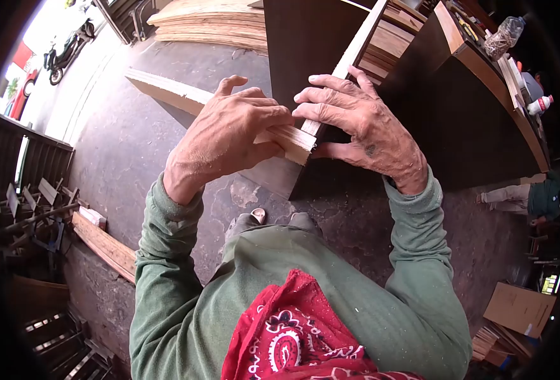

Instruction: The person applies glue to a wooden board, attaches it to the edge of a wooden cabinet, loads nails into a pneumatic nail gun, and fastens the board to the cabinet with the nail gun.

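My left hand (223, 136) is closed over the end of a wooden board (166, 92) with a pale, rough edge, its thumb on the near side. The board's cut end (297, 145) meets the raw top edge of a dark panel (360, 38), forming a corner. At that corner, my right hand (372, 130) grips the dark panel, fingers over the pale edge and thumb on its near face. Both hands are almost touching each other. My palms hide part of the joint, so I cannot tell whether it is fastened.
A dark workbench-like cabinet (463, 114) stands to the right, with a plastic bottle (507, 35) on top. Stacked plywood sheets (210, 25) lie behind. Planks (105, 244) rest at the left. Another person (546, 193) is at the far right. A motorbike (67, 54) stands outside.
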A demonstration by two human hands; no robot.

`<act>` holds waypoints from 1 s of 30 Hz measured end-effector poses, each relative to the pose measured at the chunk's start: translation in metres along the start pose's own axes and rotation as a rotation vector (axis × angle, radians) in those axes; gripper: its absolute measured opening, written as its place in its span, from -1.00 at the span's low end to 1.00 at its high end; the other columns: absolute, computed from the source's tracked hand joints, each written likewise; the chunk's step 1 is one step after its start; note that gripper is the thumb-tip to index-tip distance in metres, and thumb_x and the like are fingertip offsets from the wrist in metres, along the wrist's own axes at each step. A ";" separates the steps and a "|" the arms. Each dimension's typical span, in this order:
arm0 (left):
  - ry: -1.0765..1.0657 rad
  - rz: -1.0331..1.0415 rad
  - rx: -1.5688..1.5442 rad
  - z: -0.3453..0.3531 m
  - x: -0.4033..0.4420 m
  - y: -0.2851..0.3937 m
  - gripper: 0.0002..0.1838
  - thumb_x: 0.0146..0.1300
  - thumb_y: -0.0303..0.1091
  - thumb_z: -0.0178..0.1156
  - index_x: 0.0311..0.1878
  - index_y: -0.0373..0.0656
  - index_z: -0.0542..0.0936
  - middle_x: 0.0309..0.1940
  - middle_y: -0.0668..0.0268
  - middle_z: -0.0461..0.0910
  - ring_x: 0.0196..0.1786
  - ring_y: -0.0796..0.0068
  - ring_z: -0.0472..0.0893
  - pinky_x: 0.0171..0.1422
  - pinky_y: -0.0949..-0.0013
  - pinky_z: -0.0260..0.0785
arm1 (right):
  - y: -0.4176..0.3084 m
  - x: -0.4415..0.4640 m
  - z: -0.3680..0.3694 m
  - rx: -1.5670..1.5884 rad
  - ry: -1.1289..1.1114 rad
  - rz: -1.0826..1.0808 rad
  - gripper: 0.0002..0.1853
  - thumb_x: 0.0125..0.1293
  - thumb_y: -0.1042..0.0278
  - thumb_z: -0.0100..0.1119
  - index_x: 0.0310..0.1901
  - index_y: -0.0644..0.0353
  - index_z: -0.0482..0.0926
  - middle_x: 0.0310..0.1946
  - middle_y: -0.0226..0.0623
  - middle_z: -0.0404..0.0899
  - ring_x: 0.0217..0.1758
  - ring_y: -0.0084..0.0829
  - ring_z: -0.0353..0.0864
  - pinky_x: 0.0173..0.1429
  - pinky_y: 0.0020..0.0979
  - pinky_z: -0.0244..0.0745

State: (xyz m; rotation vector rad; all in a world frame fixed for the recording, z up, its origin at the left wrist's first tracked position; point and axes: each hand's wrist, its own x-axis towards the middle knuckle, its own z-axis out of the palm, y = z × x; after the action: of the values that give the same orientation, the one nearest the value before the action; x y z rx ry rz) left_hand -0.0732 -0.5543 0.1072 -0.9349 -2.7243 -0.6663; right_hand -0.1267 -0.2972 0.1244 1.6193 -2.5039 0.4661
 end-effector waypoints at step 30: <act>1.026 -0.497 -1.052 0.061 -0.133 -0.233 -0.37 0.51 -0.24 0.26 0.52 -0.33 0.36 0.40 0.09 0.50 0.36 0.37 0.55 0.42 0.29 0.46 | -0.025 0.011 0.009 -0.061 0.067 0.095 -0.25 -0.20 0.17 0.75 0.14 0.02 0.66 0.29 -0.32 0.62 0.56 -0.12 0.37 0.66 0.16 0.02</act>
State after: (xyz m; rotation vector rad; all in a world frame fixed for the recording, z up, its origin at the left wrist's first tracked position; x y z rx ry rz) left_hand -0.1146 -0.7607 -0.0701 0.1097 -1.5367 -2.0332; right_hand -0.1079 -0.3189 0.1235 1.4446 -2.5279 0.4413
